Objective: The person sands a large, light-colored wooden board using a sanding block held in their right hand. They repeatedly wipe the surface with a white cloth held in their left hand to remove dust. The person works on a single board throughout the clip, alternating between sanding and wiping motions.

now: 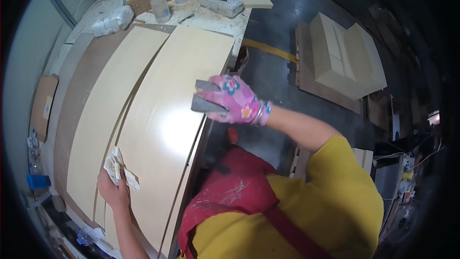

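The right hand [237, 100], in a pink glove with flowers, is stretched out from the right side, with the elbow bent and the forearm going across toward the left. Its fingers point to the left and lie closed around a dark grey sheet [205, 106], with one part of the sheet above a finger and one part below. This grey sheet is at the right edge of the wide pale board [163, 86], the edge which is near to the person's body; how strongly the hand presses, I cannot tell.

The left hand [114, 191] is bare, and its forearm comes up from the lower edge. It pinches a crumpled white cloth [115, 167] between thumb and fingers, and the cloth comes out above and to the right of the grip. This hand is low at the left side of the wide board, near the narrower pale board [108, 91] lying beside it
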